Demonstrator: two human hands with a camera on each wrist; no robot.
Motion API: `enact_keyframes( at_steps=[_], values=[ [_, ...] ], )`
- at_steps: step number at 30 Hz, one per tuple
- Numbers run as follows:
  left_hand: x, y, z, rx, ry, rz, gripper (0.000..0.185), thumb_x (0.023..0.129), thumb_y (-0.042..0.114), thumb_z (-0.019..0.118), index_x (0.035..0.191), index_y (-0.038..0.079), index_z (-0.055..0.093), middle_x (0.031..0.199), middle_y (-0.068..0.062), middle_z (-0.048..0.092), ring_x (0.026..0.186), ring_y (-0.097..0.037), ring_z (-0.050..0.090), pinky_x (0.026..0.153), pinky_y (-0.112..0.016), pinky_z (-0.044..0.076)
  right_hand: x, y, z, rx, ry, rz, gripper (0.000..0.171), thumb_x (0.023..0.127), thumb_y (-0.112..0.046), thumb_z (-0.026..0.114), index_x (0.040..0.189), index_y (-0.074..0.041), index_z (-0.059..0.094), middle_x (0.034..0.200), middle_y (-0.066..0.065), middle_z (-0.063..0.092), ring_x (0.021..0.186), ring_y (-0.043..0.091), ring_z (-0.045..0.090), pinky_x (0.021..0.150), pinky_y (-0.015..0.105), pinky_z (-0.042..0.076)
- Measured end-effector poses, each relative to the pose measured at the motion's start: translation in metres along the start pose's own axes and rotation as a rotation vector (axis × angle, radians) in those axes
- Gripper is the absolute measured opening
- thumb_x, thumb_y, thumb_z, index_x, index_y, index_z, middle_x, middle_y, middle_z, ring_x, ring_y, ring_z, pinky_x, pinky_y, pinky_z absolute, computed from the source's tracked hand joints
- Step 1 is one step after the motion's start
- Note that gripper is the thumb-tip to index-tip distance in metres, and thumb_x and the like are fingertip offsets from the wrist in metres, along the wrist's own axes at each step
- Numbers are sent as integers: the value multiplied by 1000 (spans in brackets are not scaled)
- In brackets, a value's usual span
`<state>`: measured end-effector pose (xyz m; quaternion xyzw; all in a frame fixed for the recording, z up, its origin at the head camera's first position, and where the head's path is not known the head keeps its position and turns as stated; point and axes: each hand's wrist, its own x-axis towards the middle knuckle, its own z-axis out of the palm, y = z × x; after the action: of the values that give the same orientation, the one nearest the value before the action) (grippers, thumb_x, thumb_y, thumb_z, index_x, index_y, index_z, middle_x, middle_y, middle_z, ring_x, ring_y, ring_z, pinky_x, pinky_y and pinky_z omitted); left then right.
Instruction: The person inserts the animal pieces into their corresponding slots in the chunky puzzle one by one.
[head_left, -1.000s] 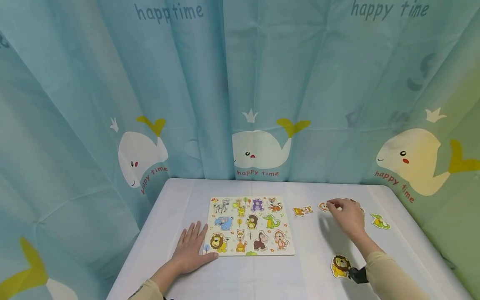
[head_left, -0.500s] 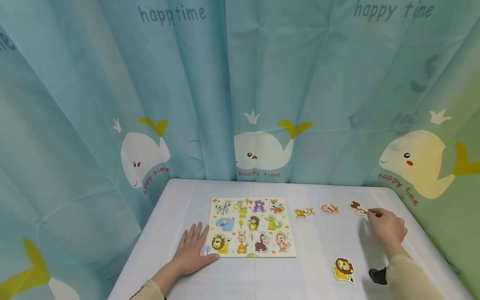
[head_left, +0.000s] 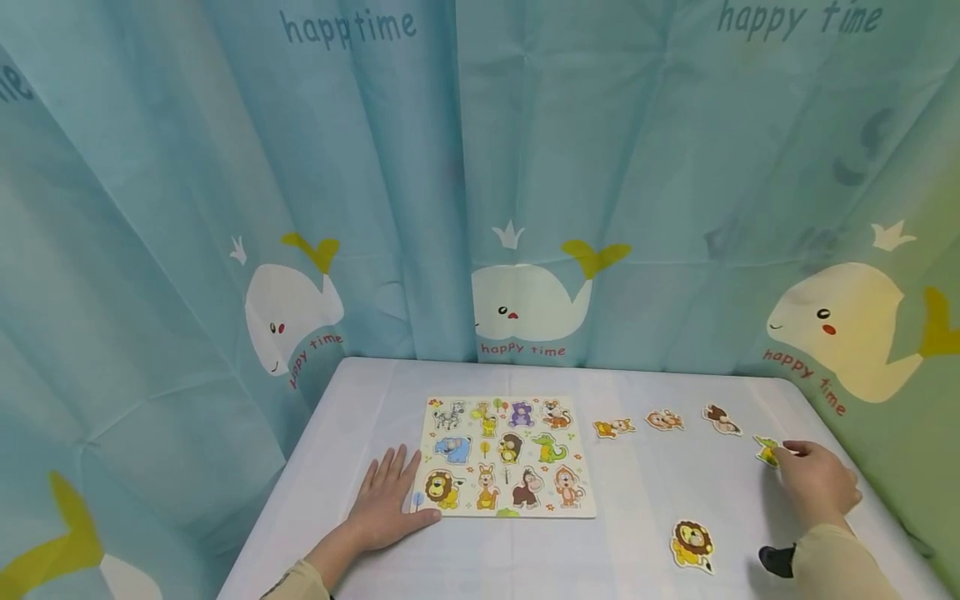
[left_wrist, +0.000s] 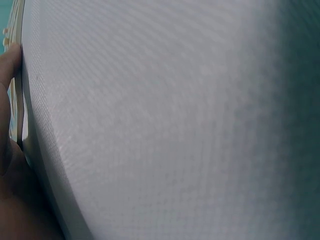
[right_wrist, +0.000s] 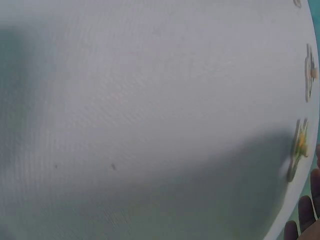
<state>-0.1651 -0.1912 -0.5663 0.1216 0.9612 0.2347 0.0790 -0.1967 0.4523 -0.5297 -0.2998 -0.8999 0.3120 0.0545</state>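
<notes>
Right hand (head_left: 817, 485) at the far right of the white cloth-covered surface (head_left: 637, 542), fingers pinching the small green crocodile-shaped puzzle piece (head_left: 767, 451). Left hand (head_left: 386, 500) flat, fingers spread and relaxed, thumb against the pale wooden animal puzzle board (head_left: 507, 455). Yellow lion cut-out (head_left: 693, 545) lying nearby.

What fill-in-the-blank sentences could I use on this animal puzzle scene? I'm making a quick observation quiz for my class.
1. The left hand lies flat beside the puzzle ____.
2. The right hand touches the green ____ piece.
3. The loose piece nearest the person shows a ____.
4. Loose animal pieces lying on the table number ____.

Missing words: board; crocodile; lion; five.
</notes>
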Motion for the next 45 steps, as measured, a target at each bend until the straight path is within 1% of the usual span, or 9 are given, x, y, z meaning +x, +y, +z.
enact_keyframes(
  at_steps=[4,11,17,26,31,37,40,42,45],
  values=[
    [1,1,0,10,-5,-9,108,87,72,63,162,5,26,169,-21,13,155,-41,4,123,-60,1,0,4,2,-11,5,28,46,99,-25,51,130,8,57,132,37,51,114,59,37,95,70,26],
    [0,0,2,5,19,7,107,87,68,66,160,1,28,167,-24,15,154,-44,6,123,-61,0,2,8,8,-22,23,75,44,100,-25,52,127,9,57,127,38,51,113,57,38,92,68,29],
    [-1,2,-1,24,2,-11,107,87,70,64,161,3,27,168,-22,15,155,-42,6,123,-60,2,3,10,11,-16,31,105,45,101,-27,53,128,9,56,126,38,50,113,57,37,93,68,29],
    [-3,4,-1,9,8,-2,107,87,69,66,161,2,28,168,-23,15,155,-44,6,123,-61,2,3,10,11,-8,17,84,46,101,-31,54,125,8,58,127,39,49,113,58,37,91,69,29],
    [-1,1,2,2,29,16,107,86,69,66,160,1,29,167,-24,16,154,-45,7,122,-62,1,3,10,11,1,6,98,45,102,-31,54,124,8,59,127,38,49,114,58,37,92,69,28],
    [-1,-4,8,32,37,3,109,86,75,62,162,5,27,169,-20,14,156,-40,5,123,-58,0,3,10,13,5,3,108,44,103,-31,53,124,8,59,129,38,48,116,59,36,95,71,27],
    [-1,-5,8,3,43,24,110,86,73,63,161,2,27,168,-23,15,155,-43,5,123,-60,-1,3,10,13,9,2,112,44,103,-30,53,124,8,59,129,38,48,116,59,36,96,71,26],
    [-2,-4,7,4,41,27,110,86,73,63,161,2,26,168,-23,15,155,-42,5,123,-60,-2,3,10,14,11,2,115,44,103,-31,53,124,7,59,129,38,48,116,58,36,96,70,26],
    [-1,-4,7,13,42,14,110,85,74,63,161,4,27,168,-22,15,155,-41,5,123,-59,-1,2,10,14,11,8,123,44,103,-31,53,124,7,59,129,38,48,115,58,36,95,69,27]
  ],
)
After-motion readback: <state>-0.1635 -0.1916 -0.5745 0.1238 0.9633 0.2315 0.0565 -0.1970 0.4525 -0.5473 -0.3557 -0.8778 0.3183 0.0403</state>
